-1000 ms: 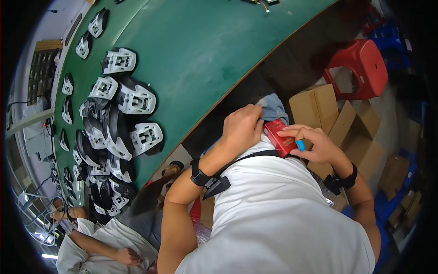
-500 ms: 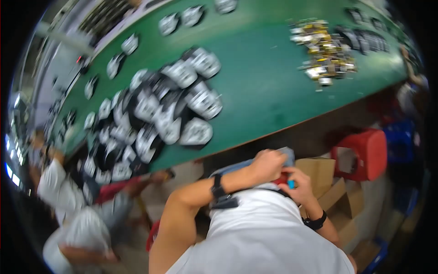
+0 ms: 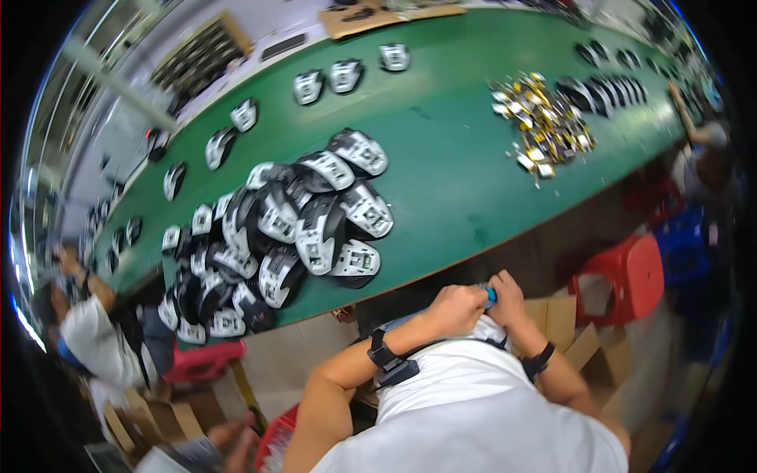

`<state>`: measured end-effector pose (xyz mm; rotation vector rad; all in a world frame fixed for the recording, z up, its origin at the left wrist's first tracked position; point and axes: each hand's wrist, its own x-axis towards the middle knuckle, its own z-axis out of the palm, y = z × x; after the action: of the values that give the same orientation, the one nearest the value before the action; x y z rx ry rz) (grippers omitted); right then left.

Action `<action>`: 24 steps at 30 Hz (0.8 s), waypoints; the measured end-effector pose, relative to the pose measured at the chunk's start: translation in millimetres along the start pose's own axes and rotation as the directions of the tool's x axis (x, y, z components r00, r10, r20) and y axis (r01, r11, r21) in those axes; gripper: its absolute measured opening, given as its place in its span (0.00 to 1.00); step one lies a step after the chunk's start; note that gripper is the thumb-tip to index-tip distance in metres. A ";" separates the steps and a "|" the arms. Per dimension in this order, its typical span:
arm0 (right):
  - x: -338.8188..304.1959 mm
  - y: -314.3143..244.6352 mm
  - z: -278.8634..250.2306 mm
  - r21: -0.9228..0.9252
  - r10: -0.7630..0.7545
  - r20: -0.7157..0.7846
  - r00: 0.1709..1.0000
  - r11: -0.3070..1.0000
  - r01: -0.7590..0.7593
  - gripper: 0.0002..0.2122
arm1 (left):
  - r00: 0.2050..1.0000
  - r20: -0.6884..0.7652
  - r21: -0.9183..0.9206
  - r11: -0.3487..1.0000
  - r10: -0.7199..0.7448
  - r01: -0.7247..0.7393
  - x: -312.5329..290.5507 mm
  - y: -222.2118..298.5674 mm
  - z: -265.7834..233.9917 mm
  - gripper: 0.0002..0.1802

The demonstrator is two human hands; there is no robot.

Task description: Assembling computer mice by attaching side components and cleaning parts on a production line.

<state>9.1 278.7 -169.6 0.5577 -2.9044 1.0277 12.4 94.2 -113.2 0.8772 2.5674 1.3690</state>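
Left hand and right hand sit close (their undersides hidden); I cannot tell either grip.

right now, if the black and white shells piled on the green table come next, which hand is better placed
Probably the left hand: it is nearer the piled shells, which lie off to its left, while the right hand sits farther away.

Small-parts assembly workshop

A long green worktable bears piled black-and-white casings at left and heaped small parts at far right; a red stool and cartons stand by its near side; a co-worker sits at left.
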 end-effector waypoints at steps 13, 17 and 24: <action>2.4 -64.7 -37.6 0.531 -0.007 0.044 0.999 0.847 -0.018 0.10 | 0.831 0.214 -0.750 0.459 -0.513 0.477 -53.1 -34.4 -16.4 0.14; 14.2 -59.3 -25.9 0.467 -0.120 -0.028 0.992 0.876 0.119 0.08 | 0.758 0.241 -0.754 0.374 -0.606 0.539 -59.2 -38.5 -11.6 0.21; 2.3 -44.0 -17.4 0.515 -0.203 0.153 0.967 0.852 0.097 0.17 | 0.745 0.240 -0.746 0.374 -0.622 0.552 -38.4 -31.3 -21.3 0.18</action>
<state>19.8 256.9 -129.0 0.9397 -2.6673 1.8173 23.1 44.7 -132.0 -0.2689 1.6193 1.9483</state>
